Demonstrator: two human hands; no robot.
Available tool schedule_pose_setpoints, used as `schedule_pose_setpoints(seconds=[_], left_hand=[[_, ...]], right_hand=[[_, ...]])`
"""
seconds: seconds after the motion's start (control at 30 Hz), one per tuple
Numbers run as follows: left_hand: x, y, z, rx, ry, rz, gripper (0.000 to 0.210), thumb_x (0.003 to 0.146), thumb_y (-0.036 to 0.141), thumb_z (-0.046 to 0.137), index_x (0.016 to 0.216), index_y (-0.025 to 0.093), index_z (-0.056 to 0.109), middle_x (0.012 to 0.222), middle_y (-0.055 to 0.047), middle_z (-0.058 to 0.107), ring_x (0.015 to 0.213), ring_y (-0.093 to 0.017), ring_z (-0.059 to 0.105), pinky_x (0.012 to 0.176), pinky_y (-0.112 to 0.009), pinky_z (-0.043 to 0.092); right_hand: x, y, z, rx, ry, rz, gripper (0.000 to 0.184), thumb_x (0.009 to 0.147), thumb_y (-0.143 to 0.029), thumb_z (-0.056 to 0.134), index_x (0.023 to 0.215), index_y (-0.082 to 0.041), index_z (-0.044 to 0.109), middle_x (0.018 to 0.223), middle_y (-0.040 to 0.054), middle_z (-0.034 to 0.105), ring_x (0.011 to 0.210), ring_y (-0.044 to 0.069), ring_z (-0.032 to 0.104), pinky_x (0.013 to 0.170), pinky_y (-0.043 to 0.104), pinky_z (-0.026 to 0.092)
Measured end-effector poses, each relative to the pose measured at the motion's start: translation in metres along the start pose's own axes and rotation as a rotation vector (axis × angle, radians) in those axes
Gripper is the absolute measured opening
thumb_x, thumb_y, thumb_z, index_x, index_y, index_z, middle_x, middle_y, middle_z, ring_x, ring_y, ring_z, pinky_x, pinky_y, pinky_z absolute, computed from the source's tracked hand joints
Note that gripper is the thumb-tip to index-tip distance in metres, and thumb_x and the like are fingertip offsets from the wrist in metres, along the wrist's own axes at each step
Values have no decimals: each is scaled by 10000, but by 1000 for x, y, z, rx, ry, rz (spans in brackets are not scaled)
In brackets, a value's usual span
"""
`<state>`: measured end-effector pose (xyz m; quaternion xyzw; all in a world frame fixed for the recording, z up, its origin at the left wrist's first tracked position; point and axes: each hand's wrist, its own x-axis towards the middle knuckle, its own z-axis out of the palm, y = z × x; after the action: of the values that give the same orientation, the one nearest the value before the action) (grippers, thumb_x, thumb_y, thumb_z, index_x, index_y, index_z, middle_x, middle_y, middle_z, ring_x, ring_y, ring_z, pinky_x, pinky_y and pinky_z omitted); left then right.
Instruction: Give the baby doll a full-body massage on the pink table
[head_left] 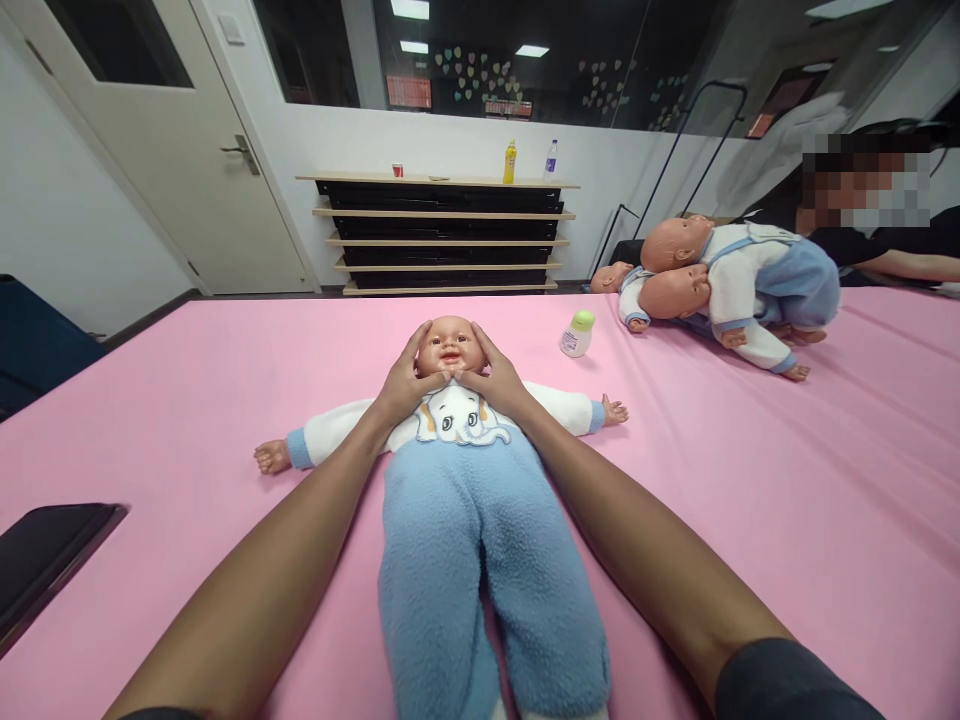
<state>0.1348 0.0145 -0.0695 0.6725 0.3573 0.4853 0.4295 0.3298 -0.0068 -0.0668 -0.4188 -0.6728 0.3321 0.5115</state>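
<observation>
A baby doll (480, 500) in blue fleece trousers and a white top with an elephant face lies on its back, arms spread wide and head away from me. My left hand (407, 382) cups the left side of the doll's head (451, 338), fingers along the cheek and thumb at the chin. On the opposite cheek, my right hand (496, 380) mirrors it, its thumb near the other at the chin. A small white bottle with a green cap (577, 336) stands to the right, beyond the doll's outstretched arm.
Pink sheeting (187, 380) covers the table. Several similar dolls (750, 280) are piled at the back right, near a person in dark clothes (840, 235). A dark phone-like object (49, 550) lies at the left edge. Stacked shelves (446, 215) stand behind the table.
</observation>
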Motion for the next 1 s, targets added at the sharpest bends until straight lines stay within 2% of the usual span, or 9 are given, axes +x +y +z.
schedule_pose_setpoints(seconds=[0.13,0.3,0.37,0.47,0.53,0.77,1.0], left_hand=[[3,-5,-2,-13,40,21,845,705,252,697,1483,315,374,1519,-35,397,1333,-320,452,1123,-482,383],[4,-6,-2,-71,37,-41,784,749,247,583,1500,279,359,1391,-68,527,1165,-305,587,1054,-518,440],[2,-4,-1,-45,31,-19,820,740,268,637,1505,287,342,1447,-75,476,1201,-310,566,1071,-515,427],[0,-1,1,18,16,32,942,691,310,758,1516,303,303,1541,-72,358,1325,-325,465,1121,-488,386],[-1,0,2,29,11,47,975,685,335,783,1522,301,284,1553,-77,337,1356,-327,432,1134,-486,372],[-1,-1,1,7,1,40,953,694,323,776,1517,308,296,1543,-83,356,1335,-337,457,1121,-515,382],[4,-7,-3,-31,9,26,838,720,226,661,1493,312,353,1545,-42,364,1316,-329,471,1104,-512,398]], right_hand=[[3,5,0,-12,3,9,849,763,-315,643,1532,-298,281,1575,-32,303,1458,271,283,1199,447,286],[6,10,0,-10,19,21,751,802,-280,550,1516,-305,318,1560,-61,330,1460,226,285,1223,421,234],[5,9,0,2,19,28,750,810,-311,567,1517,-307,316,1561,-59,328,1462,229,280,1223,424,231],[2,5,0,0,-5,11,891,753,-387,696,1533,-294,275,1577,-21,300,1460,272,279,1210,454,253],[0,2,0,-9,-12,1,955,720,-407,742,1538,-282,265,1582,0,289,1458,290,280,1207,468,255],[0,3,0,-21,-2,-2,931,737,-391,722,1539,-283,261,1580,-3,293,1458,283,283,1206,457,262],[5,10,0,-25,12,2,830,765,-317,633,1524,-298,298,1566,-43,324,1441,258,320,1187,426,313]])
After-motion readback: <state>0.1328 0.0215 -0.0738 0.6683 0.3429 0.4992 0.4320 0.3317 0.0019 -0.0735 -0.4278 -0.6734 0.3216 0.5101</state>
